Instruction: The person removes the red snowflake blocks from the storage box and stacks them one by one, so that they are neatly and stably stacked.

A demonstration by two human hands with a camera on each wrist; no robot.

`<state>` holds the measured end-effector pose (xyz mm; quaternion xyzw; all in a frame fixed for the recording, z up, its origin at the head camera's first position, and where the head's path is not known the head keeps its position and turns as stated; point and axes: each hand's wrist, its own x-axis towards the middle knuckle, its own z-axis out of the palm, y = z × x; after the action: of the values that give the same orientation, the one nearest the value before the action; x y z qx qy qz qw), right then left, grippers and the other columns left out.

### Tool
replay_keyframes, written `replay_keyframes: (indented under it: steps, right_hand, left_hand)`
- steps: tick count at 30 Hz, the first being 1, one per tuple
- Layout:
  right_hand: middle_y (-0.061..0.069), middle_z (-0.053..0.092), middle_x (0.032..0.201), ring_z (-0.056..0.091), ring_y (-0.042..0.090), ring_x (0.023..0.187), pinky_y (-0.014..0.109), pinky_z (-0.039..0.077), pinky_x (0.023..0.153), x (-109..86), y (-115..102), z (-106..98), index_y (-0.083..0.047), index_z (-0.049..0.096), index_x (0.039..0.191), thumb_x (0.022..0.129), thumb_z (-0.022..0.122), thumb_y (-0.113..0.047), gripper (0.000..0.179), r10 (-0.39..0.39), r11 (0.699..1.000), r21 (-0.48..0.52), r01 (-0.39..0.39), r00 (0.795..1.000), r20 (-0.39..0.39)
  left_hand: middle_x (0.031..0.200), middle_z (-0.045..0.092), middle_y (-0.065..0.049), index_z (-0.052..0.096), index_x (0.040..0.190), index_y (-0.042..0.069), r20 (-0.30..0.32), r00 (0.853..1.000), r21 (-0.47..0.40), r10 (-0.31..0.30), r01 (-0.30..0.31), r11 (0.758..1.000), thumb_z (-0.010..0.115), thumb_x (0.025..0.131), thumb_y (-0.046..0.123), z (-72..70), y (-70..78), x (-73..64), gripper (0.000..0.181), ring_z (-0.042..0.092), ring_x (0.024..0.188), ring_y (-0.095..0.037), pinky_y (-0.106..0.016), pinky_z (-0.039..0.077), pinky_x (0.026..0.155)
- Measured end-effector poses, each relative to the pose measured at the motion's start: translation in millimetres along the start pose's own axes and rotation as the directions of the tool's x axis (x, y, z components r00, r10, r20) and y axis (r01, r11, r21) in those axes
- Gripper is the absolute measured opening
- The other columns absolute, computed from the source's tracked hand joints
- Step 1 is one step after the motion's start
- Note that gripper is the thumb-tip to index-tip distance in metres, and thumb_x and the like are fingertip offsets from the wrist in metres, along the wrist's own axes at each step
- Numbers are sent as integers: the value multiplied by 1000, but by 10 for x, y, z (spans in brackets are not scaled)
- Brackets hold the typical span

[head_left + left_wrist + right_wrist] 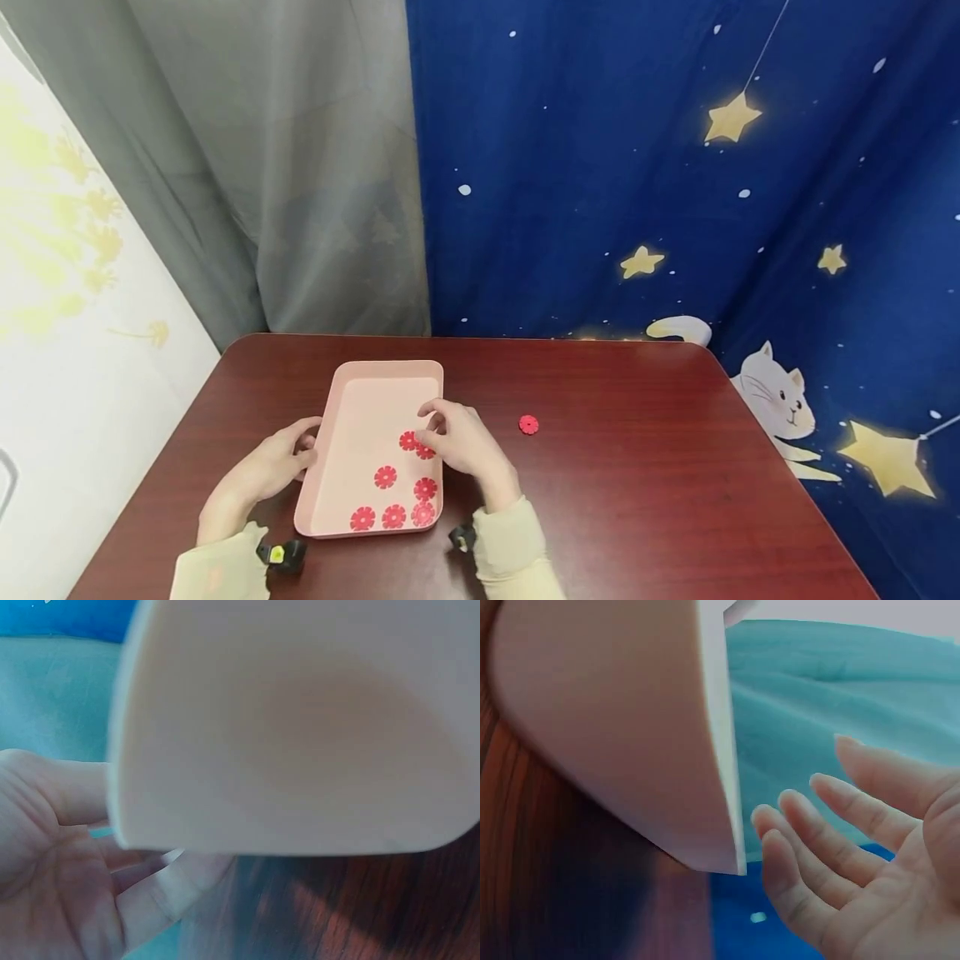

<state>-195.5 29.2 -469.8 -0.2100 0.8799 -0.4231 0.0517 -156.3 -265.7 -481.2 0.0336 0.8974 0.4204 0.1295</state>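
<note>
A pink tray (pixel 360 417) lies on the table with several red notched plastic discs (pixel 386 477) inside, mostly toward its near right part. Beside the tray's left wall is my left hand (pixel 270 458), fingers and thumb right at the rim; the left wrist view has the tray wall (pixel 285 765) covering the fingertips. My right hand (pixel 465 437) hovers at the right rim, its fingertips over two overlapping discs (pixel 408 441). In the right wrist view its fingers (pixel 840 855) are spread and loosely bent, holding nothing.
One more red disc (pixel 528 425) lies on the dark wooden table (pixel 637 483), right of the tray. A grey curtain (pixel 337 167) and a blue starry curtain (pixel 562 167) hang behind the table's far edge.
</note>
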Motion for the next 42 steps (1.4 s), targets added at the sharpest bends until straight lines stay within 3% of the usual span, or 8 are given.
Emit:
replay_keyframes:
  steps: [7,9,14,21,26,32,38,42]
  right_hand:
    - [0,58,79,56,13,68,25,49,54,226,-171,182,-7,66,112,85,73,-8,28,211,977,-41,-210,977,30]
    - [1,60,83,56,14,72,25,50,57,246,-171,219,-8,67,113,83,74,-7,31,210,975,-90,-203,975,76]
    - [1,65,94,52,12,82,21,48,70,284,-124,275,-11,68,117,82,74,-4,36,137,954,-290,-78,972,189]
    - [1,63,102,51,13,84,22,47,59,384,-134,275,-14,67,122,81,71,1,44,209,926,-359,-116,950,233]
    - [-1,59,90,52,13,79,28,47,48,439,-212,300,-17,70,102,77,75,0,31,309,888,-419,-191,922,234]
    - [-1,54,79,52,15,71,31,47,53,493,-270,375,-20,63,80,76,80,-7,22,366,822,-537,-192,899,240]
    - [-2,55,78,51,14,71,28,45,52,518,-272,407,-20,63,78,76,79,-4,23,355,822,-548,-155,892,281]
    - [-3,54,81,51,14,72,27,44,53,509,-296,406,-21,62,89,77,79,-5,26,355,832,-535,-145,881,312]
  left_hand:
    - [102,54,-15,33,143,-8,-4,1000,4,-2,2,1000,52,97,0,-7,-16,16,51,62,82,-22,-39,55,72]
    - [102,54,-15,33,144,-8,2,1000,-6,-3,3,1000,52,97,-1,13,-16,22,51,62,82,-23,-38,56,72]
    - [100,54,-14,34,144,-8,4,1000,-14,-1,1,1000,52,96,-1,48,-5,35,51,62,83,-23,-39,56,72]
    - [100,54,-14,33,144,-8,8,1000,-8,1,-1,1000,53,97,0,39,-3,46,52,62,83,-23,-40,56,73]
    - [101,52,-15,32,144,-8,2,1000,-10,-13,13,1000,53,97,0,27,-7,25,52,61,84,-24,-40,56,73]
    - [101,53,-15,33,144,-8,3,1000,-28,-13,13,1000,52,97,-1,40,-13,7,52,62,83,-24,-39,56,72]
    - [99,53,-14,33,143,-8,0,1000,-25,-9,9,1000,52,96,-1,36,-35,18,51,61,82,-23,-38,56,72]
    - [99,53,-14,34,144,-8,3,1000,-22,-9,9,1000,51,96,-1,25,-29,14,51,62,81,-23,-38,55,71]
